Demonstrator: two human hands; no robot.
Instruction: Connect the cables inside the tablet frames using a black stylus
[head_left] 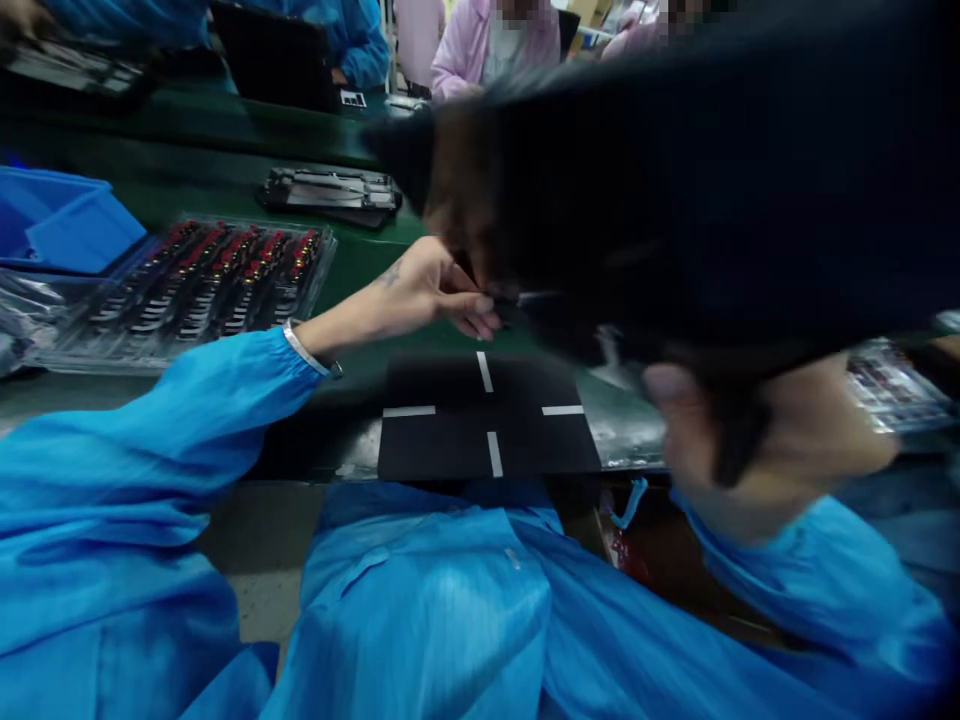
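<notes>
A large, blurred dark panel [697, 200] fills the upper right, tilted close in front of me. My right hand [772, 440] is closed on its lower edge, thumb on the near side. Left of the panel, my left hand [442, 290] is closed in a pinch beside its edge. A small dark bit shows at those fingertips, too unclear to name. Below both hands lies a black mat [487, 440] with white strip marks. Another blurred skin-toned shape shows at the panel's left end; whether it is a hand or a reflection I cannot tell.
A clear tray [217, 280] of red-and-black parts lies left, beside a blue bin [67, 215]. Farther back rests a flat black-and-silver device [330, 190]. More parts in clear plastic [900, 385] sit at right. Several people work across the green bench.
</notes>
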